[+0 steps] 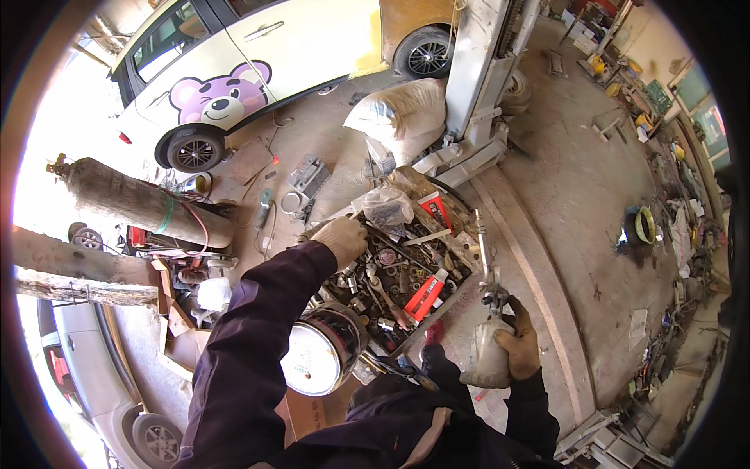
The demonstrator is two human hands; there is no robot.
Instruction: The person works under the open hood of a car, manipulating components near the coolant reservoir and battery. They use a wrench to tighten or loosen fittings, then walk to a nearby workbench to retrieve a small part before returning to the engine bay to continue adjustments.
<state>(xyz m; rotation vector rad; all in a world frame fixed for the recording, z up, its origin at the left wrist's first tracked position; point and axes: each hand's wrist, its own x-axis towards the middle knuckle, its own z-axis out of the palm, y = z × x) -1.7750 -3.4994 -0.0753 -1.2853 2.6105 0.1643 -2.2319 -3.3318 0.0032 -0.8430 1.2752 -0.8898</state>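
Observation:
My right hand [519, 344] in a brownish glove is wrapped round the grey cup of a spray gun [484, 356], to the right of the tool tray. The gun's metal body and a long thin fitting point away from me. My left hand [341, 239], in a pale glove, is over the far left edge of the tray [433, 313]. Its fingers curl down among the tools, and what they grip is hidden. Loose sockets, bolts and hand tools fill the tray. Two red-and-white tubes, one of them a near tube [426, 295], and a clear plastic bag [388, 209] lie there too.
A round tin [316, 356] stands close on my left. Beyond are a gas cylinder [148, 199], a stuffed white sack [402, 113] by a lift post [488, 70], and a cream car [305, 43] with a bear picture. Clutter lines the right wall.

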